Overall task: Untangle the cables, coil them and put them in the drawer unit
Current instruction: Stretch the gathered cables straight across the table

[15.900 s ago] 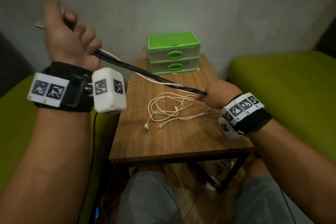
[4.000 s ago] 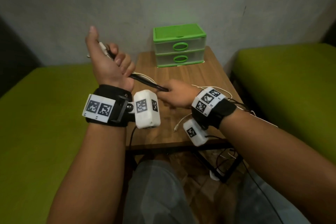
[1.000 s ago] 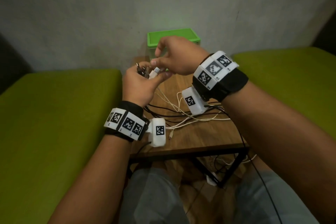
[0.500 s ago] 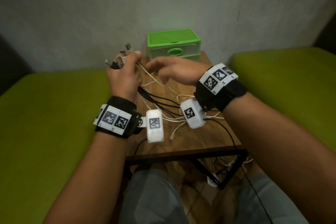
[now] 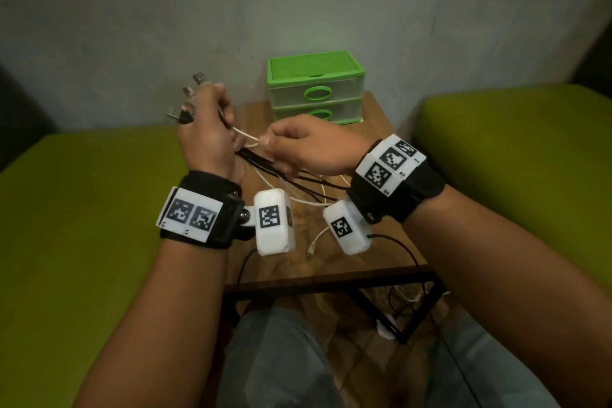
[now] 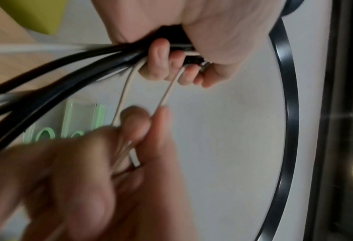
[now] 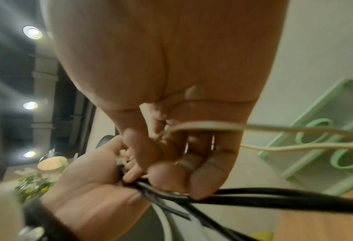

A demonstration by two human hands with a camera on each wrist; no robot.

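My left hand [image 5: 208,129] is raised over the table's left edge and grips a bundle of black cables [image 5: 284,175] and white cables, with USB plugs [image 5: 190,99] sticking out above the fist. In the left wrist view the black cables [image 6: 58,68] run out of the left hand [image 6: 181,53], and two white strands [image 6: 165,96] lead down to my right hand [image 6: 101,171]. My right hand [image 5: 298,146] pinches a white cable [image 5: 246,136] just right of the left fist. The green drawer unit [image 5: 314,86] stands shut at the table's far edge.
Loose white cable [image 5: 314,238] and black cable lie on the small wooden table [image 5: 390,242]. Green benches [image 5: 82,225] flank it on both sides. A grey wall stands behind. More cables hang under the table by its black frame [image 5: 414,305].
My right hand has closed in on the left fist and taken a white strand between its fingers. The left hand has kept its hold on the bundle and barely moved.
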